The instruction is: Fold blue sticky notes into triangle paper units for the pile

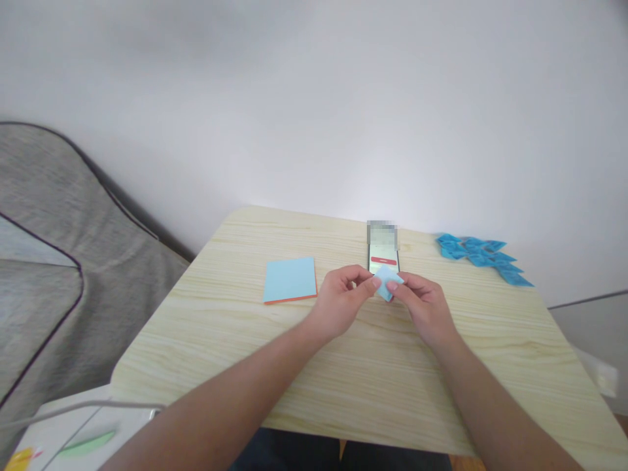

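Observation:
Between my two hands is a small folded piece of light blue paper (387,277), held just in front of the phone. My left hand (342,297) pinches its left edge between thumb and fingers. On the opposite edge my right hand (426,306) grips it the same way, thumb on top. The fingertips beneath the paper are hidden. A phone (384,252) with a lit screen lies behind, its lower end partly covered by the paper. To the left of my hands sits a stack of square paper (290,279), light blue on top with an orange edge below.
Several folded blue paper pieces (483,255) lie in a cluster at the table's back right. The wooden table (206,327) meets a white wall (314,118) behind. A grey fabric seat (44,261) stands at left, and a cable (98,403) runs by the front left corner.

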